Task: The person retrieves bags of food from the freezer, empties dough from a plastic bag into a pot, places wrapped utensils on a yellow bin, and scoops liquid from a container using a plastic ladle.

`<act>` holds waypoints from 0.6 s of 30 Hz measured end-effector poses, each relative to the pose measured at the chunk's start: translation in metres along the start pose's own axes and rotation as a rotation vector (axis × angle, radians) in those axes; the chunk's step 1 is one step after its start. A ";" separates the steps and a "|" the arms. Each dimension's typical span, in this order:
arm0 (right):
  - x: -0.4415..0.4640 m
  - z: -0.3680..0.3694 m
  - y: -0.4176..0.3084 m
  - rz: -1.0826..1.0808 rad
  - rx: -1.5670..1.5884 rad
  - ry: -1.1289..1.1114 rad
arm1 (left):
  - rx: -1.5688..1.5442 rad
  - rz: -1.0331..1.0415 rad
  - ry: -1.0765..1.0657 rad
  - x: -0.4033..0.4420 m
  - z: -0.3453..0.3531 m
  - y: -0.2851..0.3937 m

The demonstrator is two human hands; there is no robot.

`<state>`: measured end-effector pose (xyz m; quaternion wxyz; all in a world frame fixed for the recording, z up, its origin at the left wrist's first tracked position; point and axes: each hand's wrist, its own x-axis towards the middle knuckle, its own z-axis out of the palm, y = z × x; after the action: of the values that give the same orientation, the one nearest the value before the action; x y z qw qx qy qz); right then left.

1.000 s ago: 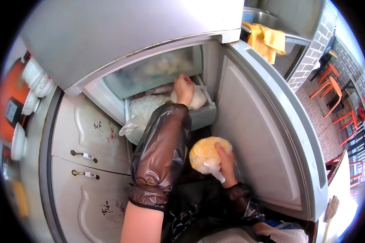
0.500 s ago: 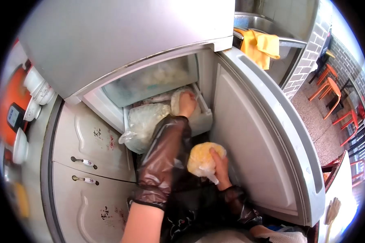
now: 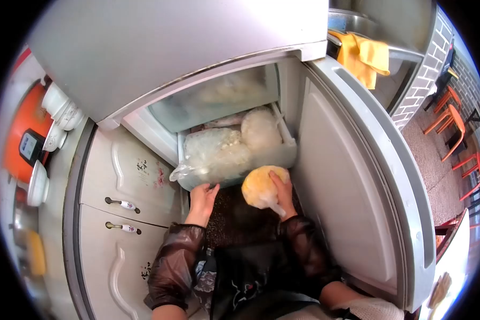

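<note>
My right hand [image 3: 284, 193] grips a knotted clear plastic bag of yellow food [image 3: 258, 186], just in front of the pulled-out freezer drawer [image 3: 277, 154]. What the yellow food is, I cannot make out. My left hand [image 3: 201, 201] is at the drawer's lower front edge, thumb and forefinger apart, with nothing seen in it. Whether its fingertips touch the drawer, I cannot tell. Inside the drawer lie a bag of whitish pieces [image 3: 213, 146] on the left and a round, pale bag [image 3: 261, 129] on the right. Behind them, another package is partly hidden.
The freezer door [image 3: 352, 181] stands wide on the right. Above the drawer is a closed frosted drawer [image 3: 213, 101]. Cabinet doors [image 3: 120, 170] with handles line the left, beside a counter with white bowls [image 3: 39, 184]. A yellow cloth [image 3: 364, 56] hangs by the sink at the back right.
My left hand has come off the round pale bag and moved out of the drawer, down to its front. My right hand still holds the yellow bag, now slightly nearer the drawer.
</note>
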<state>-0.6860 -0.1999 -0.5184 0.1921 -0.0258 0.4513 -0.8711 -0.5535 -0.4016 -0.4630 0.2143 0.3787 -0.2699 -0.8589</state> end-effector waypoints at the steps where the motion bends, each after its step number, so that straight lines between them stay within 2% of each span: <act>1: 0.002 0.009 -0.005 -0.012 -0.011 -0.007 | 0.010 0.026 0.045 0.005 0.008 0.004; 3: 0.007 0.026 -0.015 -0.023 -0.027 -0.019 | 0.012 0.051 0.091 0.015 0.020 0.012; 5: 0.021 0.045 -0.017 -0.047 -0.041 -0.028 | 0.095 0.167 0.033 0.035 0.020 0.021; 6: 0.035 0.054 -0.015 -0.047 -0.038 -0.032 | 0.047 0.175 0.057 0.059 0.020 0.027; 8: 0.074 0.071 -0.004 -0.067 0.056 -0.012 | -0.048 0.207 -0.046 0.118 0.019 0.035; 10: 0.115 0.086 -0.004 -0.100 0.066 -0.004 | -0.047 0.353 0.020 0.161 0.049 0.037; 12: 0.135 0.089 -0.014 -0.125 0.064 -0.019 | -0.036 0.319 0.034 0.168 0.067 0.034; 13: 0.140 0.088 -0.019 -0.127 0.063 -0.033 | -0.020 0.283 0.069 0.169 0.069 0.029; 15: 0.122 0.082 -0.018 -0.158 0.045 -0.024 | 0.118 0.211 -0.069 0.142 0.041 0.016; 17: 0.096 0.083 -0.028 -0.087 -0.036 -0.056 | 0.180 0.114 -0.145 0.063 0.043 0.015; 18: 0.089 0.083 -0.026 -0.117 -0.133 -0.108 | 0.197 0.072 -0.157 0.018 0.051 0.011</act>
<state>-0.7578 -0.2828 -0.4599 0.1629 -0.1116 0.4946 -0.8464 -0.6021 -0.4045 -0.4369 0.1849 0.3194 -0.3822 -0.8472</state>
